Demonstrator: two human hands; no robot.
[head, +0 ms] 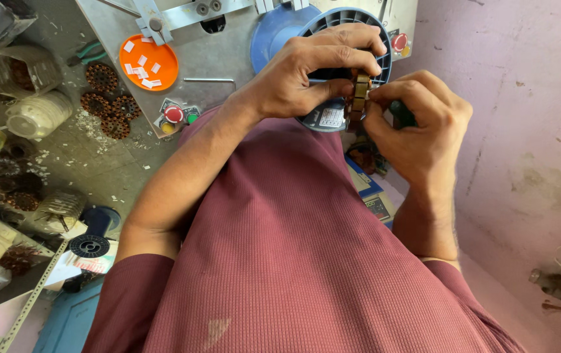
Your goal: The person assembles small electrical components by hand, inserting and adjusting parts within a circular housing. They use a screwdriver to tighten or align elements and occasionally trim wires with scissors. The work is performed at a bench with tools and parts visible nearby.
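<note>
Both hands meet in front of my chest around a small brown round motor core (pixel 359 98) with stacked metal layers. My left hand (pixel 313 72) grips it from the left, fingers curled over its top. My right hand (pixel 417 124) pinches its right side with fingertips and also holds something dark green, mostly hidden in the palm. Behind the hands sits a blue round fan housing (pixel 274 33) with a dark grille, fixed to a grey metal machine plate (pixel 228 59).
An orange dish (pixel 133 72) with small white paper slips lies on the plate, near red and green push buttons (pixel 178 116). Several brown cores (pixel 107 104) lie on the dusty bench at left, with woven baskets and spools. A pink wall (pixel 522 98) stands at right.
</note>
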